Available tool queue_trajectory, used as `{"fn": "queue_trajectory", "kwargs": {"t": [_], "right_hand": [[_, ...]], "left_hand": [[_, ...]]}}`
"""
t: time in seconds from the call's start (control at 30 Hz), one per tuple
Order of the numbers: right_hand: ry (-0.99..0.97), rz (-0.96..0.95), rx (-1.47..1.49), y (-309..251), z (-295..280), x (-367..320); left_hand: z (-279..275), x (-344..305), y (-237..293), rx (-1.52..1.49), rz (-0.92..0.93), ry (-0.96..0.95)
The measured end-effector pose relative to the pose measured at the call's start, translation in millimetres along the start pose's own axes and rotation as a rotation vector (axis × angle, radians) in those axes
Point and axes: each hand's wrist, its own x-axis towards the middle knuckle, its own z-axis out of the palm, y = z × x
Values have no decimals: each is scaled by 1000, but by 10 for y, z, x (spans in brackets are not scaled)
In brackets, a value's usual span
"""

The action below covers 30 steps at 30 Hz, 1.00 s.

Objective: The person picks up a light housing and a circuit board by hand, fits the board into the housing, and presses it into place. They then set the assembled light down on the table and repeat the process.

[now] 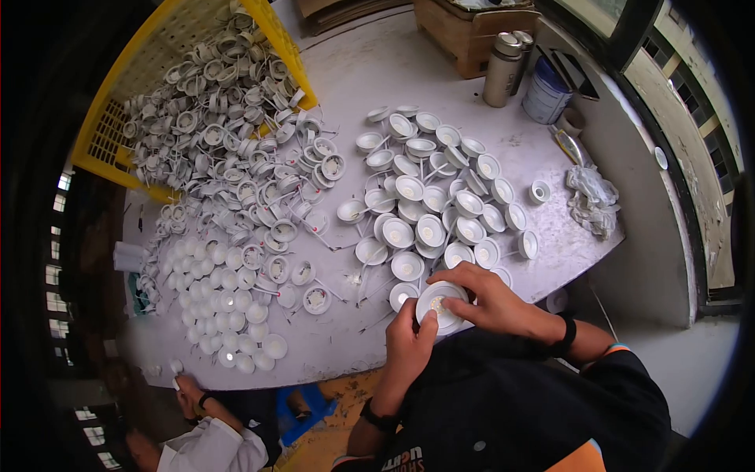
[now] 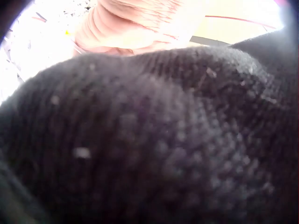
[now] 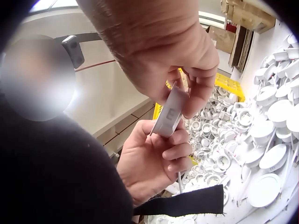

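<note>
Close to the table's near edge, both hands hold a round white downlight (image 1: 432, 299) with yellowish dots at its middle. My left hand (image 1: 407, 343) grips its near left side, thumb at the rim. From the far right, my right hand (image 1: 503, 305) holds the rim with curled fingers, its thumb reaching over the face. In the right wrist view the downlight (image 3: 170, 114) is seen edge-on between the hands, with a white cable hanging below. Black knit fabric (image 2: 131, 140) blocks most of the left wrist view. Just beyond, similar finished-looking downlights (image 1: 430, 230) lie grouped.
White round discs (image 1: 228, 321) lie heaped at the left. Behind them, open wired housings (image 1: 212, 135) spill from a tipped yellow crate (image 1: 285, 47). A metal flask (image 1: 502, 72), a tin (image 1: 546, 96) and a crumpled plastic bag (image 1: 594, 200) line the right side. Another person's hand (image 1: 191, 391) is at the lower left.
</note>
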Motion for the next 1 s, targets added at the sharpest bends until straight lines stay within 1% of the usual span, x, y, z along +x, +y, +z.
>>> {"fn": "queue_trajectory", "kwargs": {"t": [0.03,0.07,0.13,0.2,0.27,0.3,0.33,0.37,0.4,0.43,0.47,0.53,0.57,0.63,0.67,0.73,0.8,0.87,0.93,1.0], "right_hand": [[-22,24,-7,-50,-22,10],[-35,11,-5,-140,-67,13],[183,-208,62,-455,-192,-6],[-43,-444,177,-818,-492,-115],[-232,-672,703,-924,-401,-217],[-428,-709,794,-1045,-434,-187],[-627,-738,870,-1148,-451,-144],[-642,-741,878,-1198,-387,-128],[-600,-759,967,-1252,-309,-138],[-552,-772,1056,-1286,-266,-148],[-558,-768,1062,-1303,-264,-147],[-635,-687,1143,-1333,-262,-133],[-647,-692,1140,-1324,-272,-117],[-748,-739,1037,-1312,-318,-51],[-776,-743,1031,-1325,-310,-33],[-734,-749,1212,-1372,-260,-59],[-730,-718,1216,-1382,-271,-103],[-795,-708,1262,-1387,-262,-110],[-736,-670,1302,-1445,-238,-153],[-751,-626,1311,-1455,-238,-181]], "left_hand": [[3,17,-12,76,17,35],[4,38,-8,79,18,53],[-58,52,1,32,-2,182],[-151,41,-91,-8,-58,228],[-207,31,-144,-76,-12,299],[-250,12,-126,-84,-56,298],[-290,12,-115,-75,-53,320],[-307,2,-110,-155,-44,347],[-311,-7,-112,-239,-34,371],[-374,-36,-115,-276,-111,342],[-373,-42,-102,-277,-116,350],[-388,-32,-55,-338,-97,402],[-400,-33,-77,-339,-89,412],[-406,-10,-122,-332,-131,392],[-400,7,-118,-341,-119,414],[-381,0,-92,-351,-133,335],[-363,3,-121,-332,-142,304],[-317,10,-100,-353,-64,332],[-316,0,-99,-318,-100,322],[-325,-23,-99,-272,-144,303]]}}
